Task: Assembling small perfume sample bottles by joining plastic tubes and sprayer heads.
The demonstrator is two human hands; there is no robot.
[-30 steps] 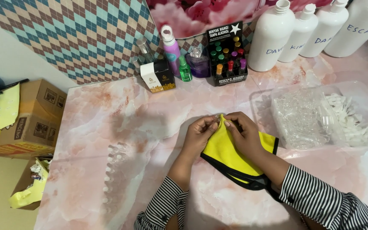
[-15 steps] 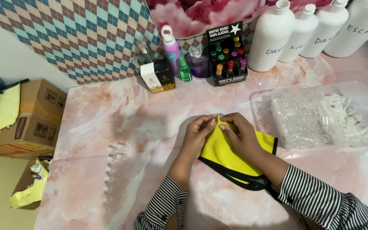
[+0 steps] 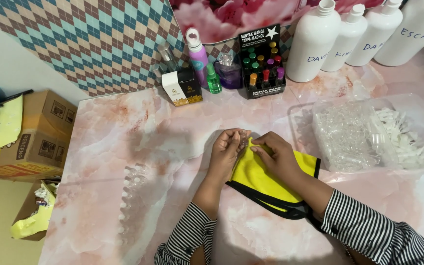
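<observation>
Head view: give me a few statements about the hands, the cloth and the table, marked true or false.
1. The left hand holds a small clear vial. True.
2. The cloth is red. False: it is yellow with a black edge.
3. The right hand rests on the cloth. True.
4. The large white bottles lie flat on the table. False: they stand upright at the back.
5. A clear tray of small parts sits right of the hands. True.

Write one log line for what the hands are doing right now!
left hand: pinches small clear bottle | right hand: on yellow cloth | table: row of clear bottles, clear tray
</observation>
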